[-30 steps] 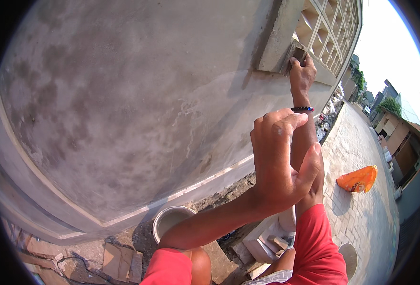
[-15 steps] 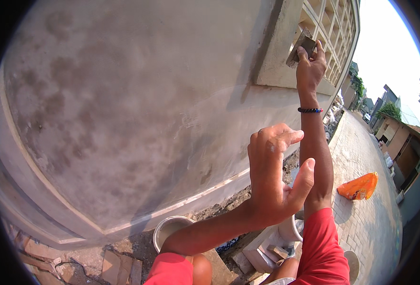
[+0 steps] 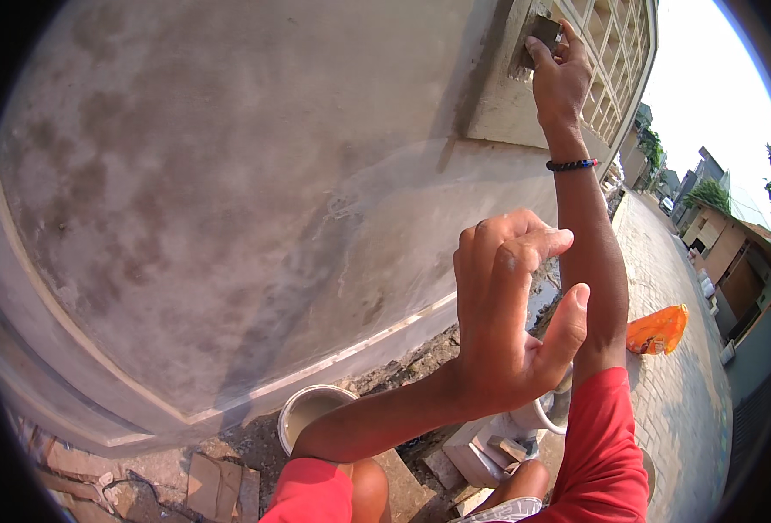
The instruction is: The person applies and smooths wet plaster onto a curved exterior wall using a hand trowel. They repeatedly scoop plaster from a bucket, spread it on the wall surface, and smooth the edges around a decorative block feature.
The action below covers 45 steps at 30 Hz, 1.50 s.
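Note:
My right hand (image 3: pixel 562 85) is stretched far up, its fingers and thumb pinching a dark, flat rectangular piece (image 3: pixel 544 33). That piece rests against the raised plaster border (image 3: pixel 500 122) around a lattice of cream vent blocks (image 3: pixel 608 44). Its exact kind is not clear. In mid-air nearer to me, beside my right forearm, is my left hand (image 3: pixel 503 309). It holds nothing; the fingers are bent and the thumb stands apart from them. Grey plaster with darker damp patches covers the wall (image 3: pixel 194 192) on the left.
Below my left forearm stands a pale bucket (image 3: pixel 311 408); a second white bucket (image 3: pixel 553 410) is by my right arm. Broken slabs (image 3: pixel 207 488) lie along the wall's base. To the right, an orange bag (image 3: pixel 660 329) sits on the paved lane (image 3: pixel 686 392), with low buildings (image 3: pixel 734 270) beyond.
My right hand has moved up and slightly left along the border with the dark piece. My left hand has shifted a little right, still bent and holding nothing. The view has tilted slightly.

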Tool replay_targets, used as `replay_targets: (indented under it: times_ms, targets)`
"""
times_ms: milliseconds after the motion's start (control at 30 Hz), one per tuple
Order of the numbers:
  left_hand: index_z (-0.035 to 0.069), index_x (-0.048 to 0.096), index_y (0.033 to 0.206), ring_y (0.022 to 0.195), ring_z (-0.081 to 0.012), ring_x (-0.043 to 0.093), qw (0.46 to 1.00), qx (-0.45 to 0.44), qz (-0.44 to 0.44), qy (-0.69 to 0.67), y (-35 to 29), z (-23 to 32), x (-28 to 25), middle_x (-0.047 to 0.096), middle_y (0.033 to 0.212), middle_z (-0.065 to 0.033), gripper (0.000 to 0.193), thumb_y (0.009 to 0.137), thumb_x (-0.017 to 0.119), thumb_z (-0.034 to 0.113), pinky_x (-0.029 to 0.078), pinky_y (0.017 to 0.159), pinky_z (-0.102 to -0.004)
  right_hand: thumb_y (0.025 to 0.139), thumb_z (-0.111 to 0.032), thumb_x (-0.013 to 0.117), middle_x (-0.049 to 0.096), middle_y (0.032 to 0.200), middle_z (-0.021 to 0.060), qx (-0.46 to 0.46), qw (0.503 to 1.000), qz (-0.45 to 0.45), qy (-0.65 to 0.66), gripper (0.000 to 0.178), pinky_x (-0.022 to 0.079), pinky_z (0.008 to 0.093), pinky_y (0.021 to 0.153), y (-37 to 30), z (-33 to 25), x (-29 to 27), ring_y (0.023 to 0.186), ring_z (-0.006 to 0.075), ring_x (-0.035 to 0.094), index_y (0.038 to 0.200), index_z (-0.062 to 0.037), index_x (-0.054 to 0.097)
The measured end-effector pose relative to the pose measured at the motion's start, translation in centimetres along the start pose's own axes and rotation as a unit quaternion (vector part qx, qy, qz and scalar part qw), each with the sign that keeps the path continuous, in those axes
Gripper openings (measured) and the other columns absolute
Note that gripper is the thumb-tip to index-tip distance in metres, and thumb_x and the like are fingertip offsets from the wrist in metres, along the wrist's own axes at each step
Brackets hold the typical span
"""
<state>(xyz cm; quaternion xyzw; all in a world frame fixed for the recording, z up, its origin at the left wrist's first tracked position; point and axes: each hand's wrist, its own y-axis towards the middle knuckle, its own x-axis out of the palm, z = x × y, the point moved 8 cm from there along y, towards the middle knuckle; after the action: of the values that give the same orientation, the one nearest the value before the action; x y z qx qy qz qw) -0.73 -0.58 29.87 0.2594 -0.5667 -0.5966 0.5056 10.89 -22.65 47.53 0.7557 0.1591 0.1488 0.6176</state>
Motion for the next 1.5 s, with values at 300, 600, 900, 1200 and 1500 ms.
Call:
replay_targets:
  times_ms: [300, 600, 900, 1200, 1500]
  targets:
    - [-0.003, 0.053, 0.114, 0.1, -0.0287, 0.051, 1.0, -0.01, 0.0, -0.023, 0.2, 0.1, 0.0, 0.052, 0.107, -0.0193, 0.037, 0.079, 0.064, 0.003, 0.041, 0.089, -0.0396, 0.078, -0.017, 0.074, 0.068, 0.1, 0.0151, 0.091, 0.993, 0.044, -0.054, 0.06, 0.053, 0.0378, 0.082, 0.4, 7.6, -4.4, 0.091, 0.0243, 0.067, 0.13, 0.0049, 0.054]
    - [0.0, 0.055, 0.112, 0.094, -0.0279, 0.052, 0.998, -0.003, 0.023, -0.052, 0.1, -0.5, -0.3, 0.054, 0.105, -0.0186, 0.036, 0.078, 0.064, 0.005, 0.042, 0.084, -0.0384, 0.087, -0.006, 0.065, 0.067, 0.103, 0.0071, -0.416, 0.83, -0.212, -0.306, 0.042, 0.051, 0.0354, 0.087, -1.1, -12.1, -3.5, 0.099, 0.0241, 0.061, 0.128, -0.0153, 0.06]
    - [0.003, 0.057, 0.109, 0.094, -0.0277, 0.052, 0.992, -0.018, 0.031, -0.118, -0.8, 0.9, 1.9, 0.055, 0.104, -0.0163, 0.034, 0.077, 0.067, 0.007, 0.036, 0.083, -0.0406, 0.074, -0.001, 0.074, 0.064, 0.096, 0.0057, -0.469, 0.673, -0.505, -0.267, 0.033, 0.052, 0.0337, 0.088, -7.0, -12.9, 2.0, 0.098, 0.0239, 0.057, 0.106, -0.0088, 0.07]
    - [0.004, 0.058, 0.109, 0.092, -0.0274, 0.052, 0.988, -0.011, 0.064, -0.139, -0.7, 0.9, 0.7, 0.056, 0.104, -0.0156, 0.035, 0.075, 0.068, 0.007, 0.036, 0.081, -0.0414, 0.075, 0.0, 0.072, 0.064, 0.099, 0.0006, -0.497, 0.607, -0.534, -0.315, 0.027, 0.051, 0.0295, 0.09, -8.8, -10.8, 6.2, 0.098, 0.0195, 0.055, 0.099, -0.011, 0.073]
    - [0.005, 0.058, 0.109, 0.091, -0.0285, 0.052, 0.986, -0.012, 0.057, -0.157, -0.6, 0.4, 0.5, 0.057, 0.102, -0.0144, 0.034, 0.076, 0.067, 0.007, 0.037, 0.08, -0.0419, 0.084, -0.009, 0.072, 0.068, 0.104, 0.0083, -0.532, 0.595, -0.451, -0.401, 0.034, 0.054, 0.03, 0.081, 6.5, -11.9, 6.0, 0.102, 0.0203, 0.063, 0.116, -0.0039, 0.065]
